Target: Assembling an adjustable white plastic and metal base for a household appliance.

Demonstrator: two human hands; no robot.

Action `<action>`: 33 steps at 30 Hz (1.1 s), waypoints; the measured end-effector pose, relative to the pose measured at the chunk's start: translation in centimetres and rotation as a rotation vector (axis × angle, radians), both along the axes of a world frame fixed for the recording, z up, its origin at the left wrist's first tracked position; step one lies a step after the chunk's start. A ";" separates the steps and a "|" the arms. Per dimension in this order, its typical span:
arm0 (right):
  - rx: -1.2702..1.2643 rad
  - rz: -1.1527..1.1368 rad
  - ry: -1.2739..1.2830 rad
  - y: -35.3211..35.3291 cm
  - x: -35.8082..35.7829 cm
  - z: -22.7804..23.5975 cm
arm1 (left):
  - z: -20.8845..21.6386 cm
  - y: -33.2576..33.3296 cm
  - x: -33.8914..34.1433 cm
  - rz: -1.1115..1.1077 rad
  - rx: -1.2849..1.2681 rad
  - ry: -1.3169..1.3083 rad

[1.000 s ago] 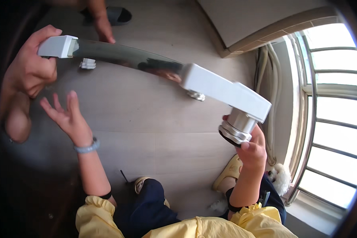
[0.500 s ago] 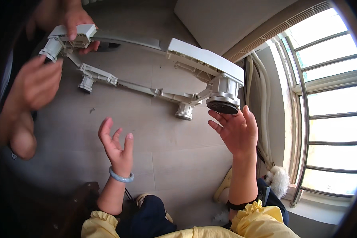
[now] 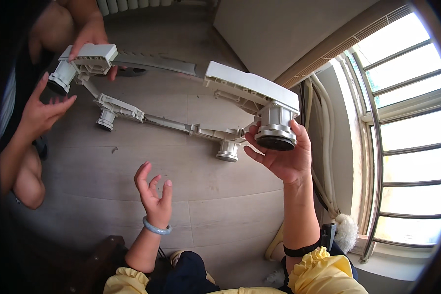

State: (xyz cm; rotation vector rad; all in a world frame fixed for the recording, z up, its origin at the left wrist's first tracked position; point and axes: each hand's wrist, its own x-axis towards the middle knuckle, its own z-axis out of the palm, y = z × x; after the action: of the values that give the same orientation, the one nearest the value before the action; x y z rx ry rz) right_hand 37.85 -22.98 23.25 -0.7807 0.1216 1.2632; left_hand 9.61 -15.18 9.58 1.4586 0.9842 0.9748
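A white and grey frame-like appliance stand (image 3: 252,83) spans the upper half of the head view, its corners joined by metal bars. Each corner ends in a round foot; the near right foot (image 3: 274,120) has a black pad underneath. My right hand (image 3: 291,164) cups this foot from below, thumb on its right side and fingers at its left, partly hidden behind it. Wearing a pale bangle, my left hand (image 3: 157,203) hangs in the air over the floor, fingers apart and nothing in them, away from the stand.
At the left, another person's hand (image 3: 90,36) grips the far left corner; their other hand (image 3: 41,112) is open below it. A barred window (image 3: 406,147), hoses (image 3: 323,122) and a fluffy white dog (image 3: 347,232) are at the right. A pale cabinet (image 3: 299,29) stands beyond the stand.
My right hand has moved up onto the near right foot and taken hold of it. My left hand has shifted slightly right and down. The other person's lower hand has opened.
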 end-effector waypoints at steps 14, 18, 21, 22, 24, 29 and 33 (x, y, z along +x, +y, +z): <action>-0.070 0.025 -0.163 -0.4 0.5 -1.1 | -0.9 0.2 0.7 -0.034 -0.033 0.000; 0.096 0.013 -0.084 -0.5 0.8 -2.3 | -0.8 0.3 1.1 -0.041 -0.030 -0.010; 0.204 0.032 -0.030 -1.0 1.3 -3.6 | -1.0 0.3 1.3 -0.051 -0.035 -0.016; 0.252 0.041 0.025 -1.1 1.4 -4.0 | -1.3 0.2 1.2 -0.055 -0.042 -0.017; 0.241 0.034 0.040 -1.0 1.3 -4.0 | -1.5 0.1 1.3 -0.055 -0.048 -0.015; 0.202 0.013 0.039 -1.1 1.3 -2.9 | -1.2 0.0 1.8 -0.068 -0.041 -0.013; 0.046 0.020 -0.097 -0.7 1.5 -1.1 | -1.0 0.2 2.4 -0.097 -0.022 -0.016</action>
State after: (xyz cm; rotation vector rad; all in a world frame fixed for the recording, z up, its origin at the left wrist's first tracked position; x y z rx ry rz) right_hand 39.31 -23.68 22.11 -0.8037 0.0058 1.2407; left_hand 11.99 -14.99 8.54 1.4640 0.9019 0.9015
